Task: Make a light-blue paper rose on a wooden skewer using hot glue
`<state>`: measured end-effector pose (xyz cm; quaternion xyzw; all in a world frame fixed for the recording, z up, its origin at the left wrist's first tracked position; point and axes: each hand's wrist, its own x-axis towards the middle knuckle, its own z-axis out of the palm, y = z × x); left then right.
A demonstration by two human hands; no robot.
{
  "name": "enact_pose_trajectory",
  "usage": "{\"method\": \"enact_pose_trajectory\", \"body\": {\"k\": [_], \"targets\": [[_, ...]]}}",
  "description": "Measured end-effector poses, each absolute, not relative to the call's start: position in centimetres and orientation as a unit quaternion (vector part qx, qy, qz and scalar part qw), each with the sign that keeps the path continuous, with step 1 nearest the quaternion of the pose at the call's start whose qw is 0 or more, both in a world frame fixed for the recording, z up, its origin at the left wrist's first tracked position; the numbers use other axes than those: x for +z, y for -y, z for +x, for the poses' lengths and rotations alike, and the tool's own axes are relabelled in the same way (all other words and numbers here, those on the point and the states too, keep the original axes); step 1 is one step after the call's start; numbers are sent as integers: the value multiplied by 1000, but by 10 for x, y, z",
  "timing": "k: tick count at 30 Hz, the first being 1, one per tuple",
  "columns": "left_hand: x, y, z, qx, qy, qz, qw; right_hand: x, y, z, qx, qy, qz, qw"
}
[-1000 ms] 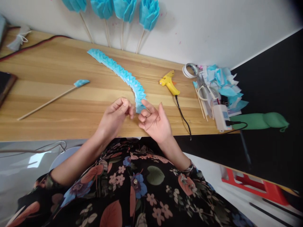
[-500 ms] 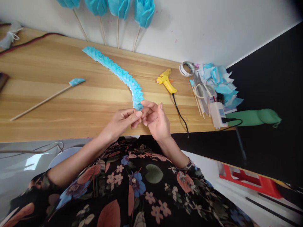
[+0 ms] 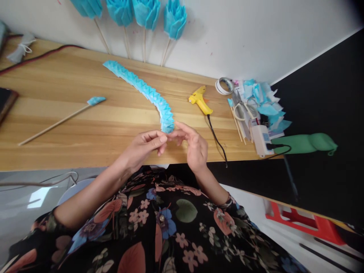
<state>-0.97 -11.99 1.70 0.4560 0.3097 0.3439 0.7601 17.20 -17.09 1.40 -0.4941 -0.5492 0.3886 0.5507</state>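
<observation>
A long curved row of overlapping light-blue folded petals (image 3: 148, 93) lies on the wooden table, its near end just beyond my fingertips. My left hand (image 3: 143, 148) is closed, thumb and index finger pinched together below that end; what they hold, if anything, is too small to make out. My right hand (image 3: 196, 148) is open, fingers stretched left, with the index fingertip beside the last petals. Whether it touches them I cannot tell. To the left rests a wooden stick (image 3: 55, 124) with a small blue folded tip (image 3: 96, 100).
Several blue flowers on sticks (image 3: 174, 21) lean at the wall. A yellow glue gun (image 3: 200, 100) lies right of the hands. Farther right are a tape roll (image 3: 224, 86), scissors (image 3: 241, 110), blue scraps (image 3: 269, 94), a white power block (image 3: 260, 140) and a green pouch (image 3: 307, 143).
My right hand has drawn slightly right, away from the left, and its palm has turned inward. The left hand keeps its pinch. The view has shifted slightly.
</observation>
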Motion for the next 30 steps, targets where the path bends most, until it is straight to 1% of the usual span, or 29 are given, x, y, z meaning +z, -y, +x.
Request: {"method": "enact_pose_trajectory", "body": {"k": [4,6,8,12,14,16,20,24,30], "targets": [[17,112,-9,344,-324,476,742,16,168,179,298,659,-470,506],[19,107,-9,351,-331,496,722,19,164,179,290,680,-455,497],[22,103,-10,366,-339,508,702,21,159,177,327,642,-461,517],[26,96,-6,399,-345,490,694,20,143,177,504,419,-472,590],[25,93,-5,413,-349,476,694,17,135,181,580,337,-447,593],[22,92,-4,419,-354,469,693,12,130,185,619,284,-433,591],[20,94,-4,401,-364,494,680,8,128,188,643,230,-428,592],[24,98,-1,375,-356,548,658,15,128,183,648,203,-420,602],[25,112,-17,374,-335,542,674,21,133,191,629,213,-421,618]]}}
